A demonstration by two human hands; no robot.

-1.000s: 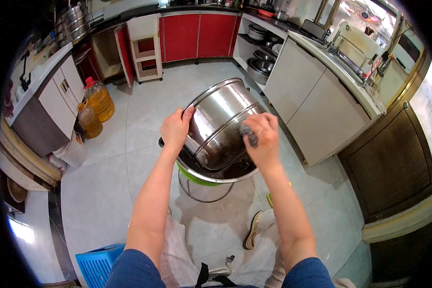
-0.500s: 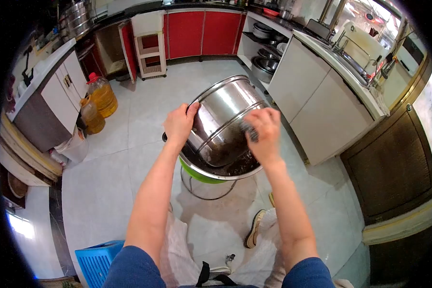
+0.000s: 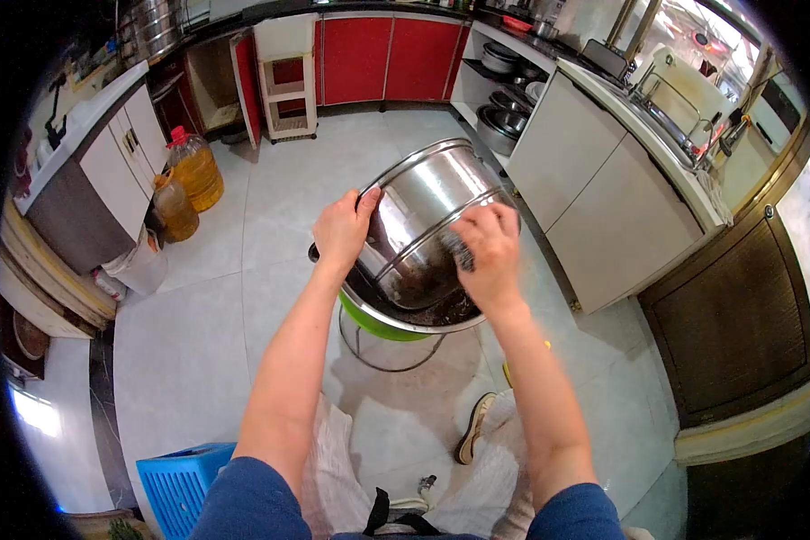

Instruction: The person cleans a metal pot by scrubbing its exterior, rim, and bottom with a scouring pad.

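A large shiny steel pot (image 3: pixel 432 202) lies tilted in a wide metal basin (image 3: pixel 382 315), its lower side stained brown. Dark liquid shows in the basin, which rests over a green rim on a round wire stand (image 3: pixel 391 367). My left hand (image 3: pixel 342 232) grips the pot's rim at the left, thumb on the outside. Pressed between my right hand's fingers (image 3: pixel 490 256) is a grey scouring pad (image 3: pixel 460 249), touching the pot's stained side at the right. That hand is slightly blurred.
Two yellow oil jugs (image 3: pixel 195 171) and a white bucket (image 3: pixel 140 265) stand at the left. A blue plastic stool (image 3: pixel 180 486) is at lower left. White cabinets (image 3: pixel 621 198) line the right, red cabinets (image 3: pixel 355 61) the back. A white shelf rack (image 3: pixel 288 85) stands behind.
My right hand has shifted slightly with the pad along the pot's side. My left hand keeps its hold on the rim. The whole view has moved a little.
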